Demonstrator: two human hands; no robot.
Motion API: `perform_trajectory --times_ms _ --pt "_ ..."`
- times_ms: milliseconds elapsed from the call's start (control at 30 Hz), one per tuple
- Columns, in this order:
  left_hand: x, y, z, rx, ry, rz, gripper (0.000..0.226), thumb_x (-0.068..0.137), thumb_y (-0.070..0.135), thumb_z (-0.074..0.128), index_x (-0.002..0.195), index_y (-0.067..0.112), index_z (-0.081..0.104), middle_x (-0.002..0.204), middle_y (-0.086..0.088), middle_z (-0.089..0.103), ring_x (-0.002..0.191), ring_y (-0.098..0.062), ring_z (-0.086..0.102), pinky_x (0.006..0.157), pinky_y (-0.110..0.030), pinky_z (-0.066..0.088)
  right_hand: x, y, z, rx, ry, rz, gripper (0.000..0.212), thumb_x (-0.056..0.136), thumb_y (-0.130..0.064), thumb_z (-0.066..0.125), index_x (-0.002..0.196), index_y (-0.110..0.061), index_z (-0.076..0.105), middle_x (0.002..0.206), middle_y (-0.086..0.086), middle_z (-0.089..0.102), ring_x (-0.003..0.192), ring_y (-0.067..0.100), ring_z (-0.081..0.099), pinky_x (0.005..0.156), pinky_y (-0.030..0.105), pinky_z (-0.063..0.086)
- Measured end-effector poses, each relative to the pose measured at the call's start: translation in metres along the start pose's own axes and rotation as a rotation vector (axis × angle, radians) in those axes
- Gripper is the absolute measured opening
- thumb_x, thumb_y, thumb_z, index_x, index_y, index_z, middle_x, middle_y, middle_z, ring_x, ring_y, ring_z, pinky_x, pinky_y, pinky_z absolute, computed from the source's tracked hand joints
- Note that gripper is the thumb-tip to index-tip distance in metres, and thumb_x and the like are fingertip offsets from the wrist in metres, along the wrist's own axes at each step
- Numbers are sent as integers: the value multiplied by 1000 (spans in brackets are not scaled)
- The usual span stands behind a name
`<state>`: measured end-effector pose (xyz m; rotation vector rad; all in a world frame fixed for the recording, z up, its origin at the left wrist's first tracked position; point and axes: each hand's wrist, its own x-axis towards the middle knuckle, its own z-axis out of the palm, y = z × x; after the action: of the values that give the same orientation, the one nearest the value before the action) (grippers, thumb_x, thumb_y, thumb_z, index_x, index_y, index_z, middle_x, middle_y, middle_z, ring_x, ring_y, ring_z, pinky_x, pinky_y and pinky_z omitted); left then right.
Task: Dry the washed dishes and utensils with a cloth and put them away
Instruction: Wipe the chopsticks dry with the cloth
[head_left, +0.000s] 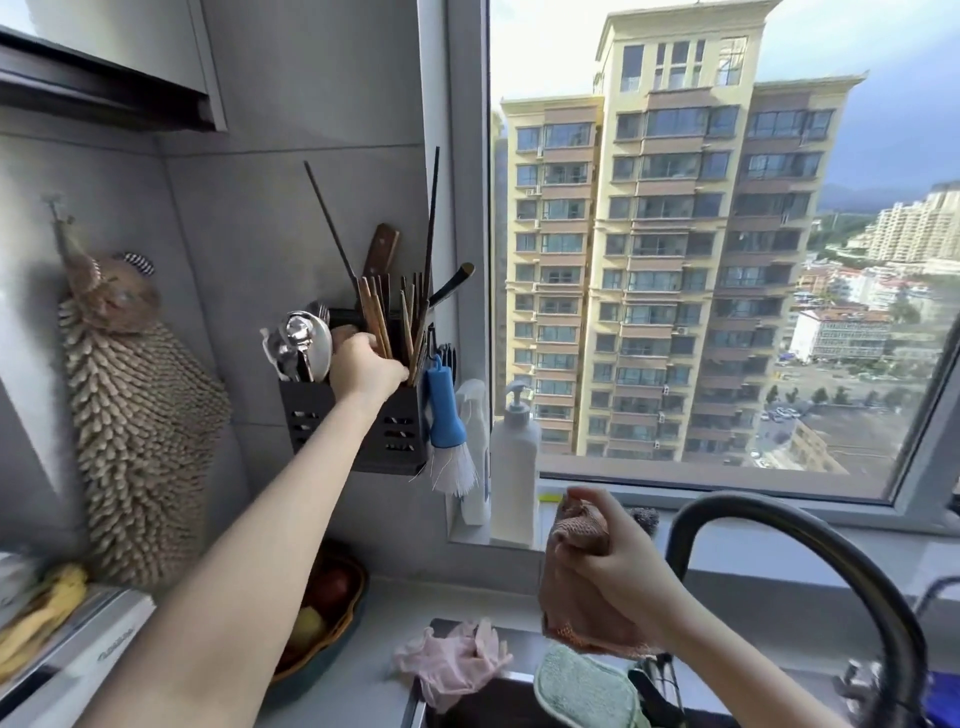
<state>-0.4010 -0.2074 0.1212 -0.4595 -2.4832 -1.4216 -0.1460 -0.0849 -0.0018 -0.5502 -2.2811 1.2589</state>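
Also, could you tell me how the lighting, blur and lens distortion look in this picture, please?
Head view: daylight through the window lights the scene; the left hand gripping chopsticks at the utensil holder is fairly sharp, as is the right hand holding the cloth; the hanging towel and the tap smear toward the edges; the wide lens bows the window's frame.

Bright daylight thru window (727, 260); edges warped, left side blurry.

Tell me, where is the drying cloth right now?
In the head view, the pinkish-brown cloth hangs from the right hand, low and right of centre, just left of the curved black tap.
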Motion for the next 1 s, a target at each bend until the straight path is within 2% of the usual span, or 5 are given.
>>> perform_trajectory --times_ms 200,600,700,833,1000 --pt "-101 -2 14 -83 147 298 25 80 8 61 105 8 56 98 -9 64 83 -21 58 75 -27 41 -73 30 -42 68 5 105 53 82 -8 69 121 -39 51 105 -15 63 98 3 60 81 16 46" --pt "-412 -21 181 -55 -997 708 8 78 22 57 75 16 62 68 8 60 64 -13 55 61 -25 44 -268 148 -156 -10 286 543 51 79 -8 72 114 -40 52 111 -17 62 98 -14 55 81 4 39" --pt "-467 8 232 -47 -1155 478 18 86 24 57 74 12 64 67 5 63 62 -13 57 63 -27 46 -301 173 -186 -13 409 635 51 80 -7 72 110 -43 51 110 -19 62 102 -6 57 88 14 43" --pt "-529 65 303 -329 -1417 -465 17 93 17 56 83 4 56 66 -8 55 54 -16 52 47 -22 50 -333 202 -222 -4 544 708 49 81 -6 71 110 -40 51 108 -17 61 100 -4 57 82 11 42" --pt "-590 91 381 -412 -1370 -913 31 88 24 66 76 6 44 68 -8 44 56 -19 46 45 -25 44 -362 237 -260 42 624 797 51 82 -6 71 125 -27 52 119 -8 60 108 5 57 98 30 45"
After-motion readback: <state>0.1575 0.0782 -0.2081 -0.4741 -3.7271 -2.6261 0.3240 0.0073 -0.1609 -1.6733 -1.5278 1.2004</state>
